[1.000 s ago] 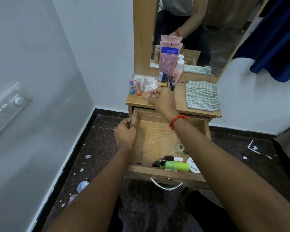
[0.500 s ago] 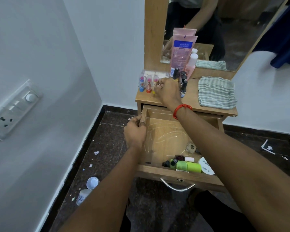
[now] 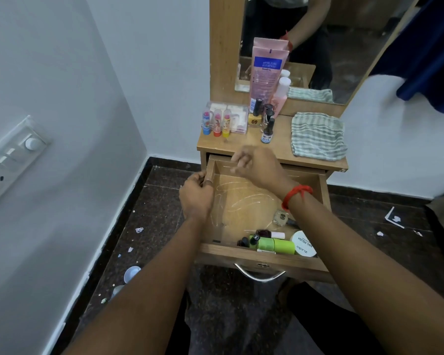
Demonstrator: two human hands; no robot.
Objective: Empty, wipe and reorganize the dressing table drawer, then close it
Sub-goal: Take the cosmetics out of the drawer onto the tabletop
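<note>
Two hands matter: your left hand [image 3: 196,198] grips the left wall of the open drawer [image 3: 262,257]; hold firm. Your right hand [image 3: 254,165], loosely curled and empty, hovers over the drawer's back. Reach forward for the green tube [image 3: 274,245] and white jar [image 3: 303,243]. The striped cloth [image 3: 318,135] crowds the tabletop's right.

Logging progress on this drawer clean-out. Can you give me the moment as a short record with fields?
drawer: open, pulled well out
left hand: grips the drawer's left wall
right hand: over the drawer's back end, fingers loosely curled, empty
in drawer: green tube, white tub, small bottles, all at the front
on tabletop: three lip balms, pink tube, nail polish bottles, striped cloth
stage: emptying unfinished
</note>
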